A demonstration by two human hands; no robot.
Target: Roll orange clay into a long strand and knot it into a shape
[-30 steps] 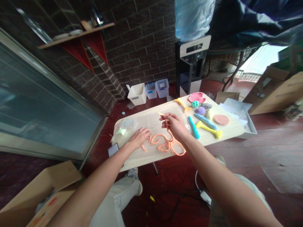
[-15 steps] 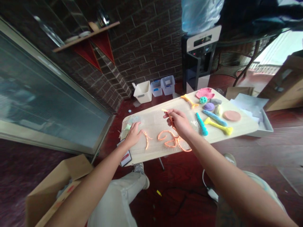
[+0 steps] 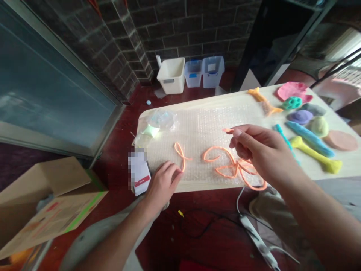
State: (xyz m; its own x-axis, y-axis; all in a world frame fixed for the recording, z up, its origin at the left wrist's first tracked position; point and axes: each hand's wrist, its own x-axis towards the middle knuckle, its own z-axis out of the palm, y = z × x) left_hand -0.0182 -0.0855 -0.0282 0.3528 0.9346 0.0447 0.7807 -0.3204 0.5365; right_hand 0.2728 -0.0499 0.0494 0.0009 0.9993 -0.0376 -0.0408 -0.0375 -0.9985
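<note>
A short twisted strand of orange clay [image 3: 179, 149], crossed into a loop, lies on the bubble wrap [image 3: 194, 120]. My left hand [image 3: 163, 180] rests at the near edge of the table, thumb and forefinger closed on the strand's lower end. Further right, my right hand [image 3: 258, 148] is raised over the table, its thumb and forefinger pinching a small pale orange clay piece [image 3: 228, 130]. Below that hand lies a longer twisted orange clay rope [image 3: 225, 173] in several loops, partly hidden by the hand. Whether the pinched piece joins the rope is hidden.
Modelled clay pieces, including a yellow bone shape [image 3: 316, 154], a blue roll [image 3: 310, 138] and a pink piece [image 3: 293, 91], lie at right. A plastic bag [image 3: 163, 118] and a phone [image 3: 140, 175] are at left. A power strip [image 3: 258, 241] lies on the floor.
My left hand has come nearer from the plastic bag to the short strand's lower end. The view has tilted down and closer. My right hand still pinches the orange piece.
</note>
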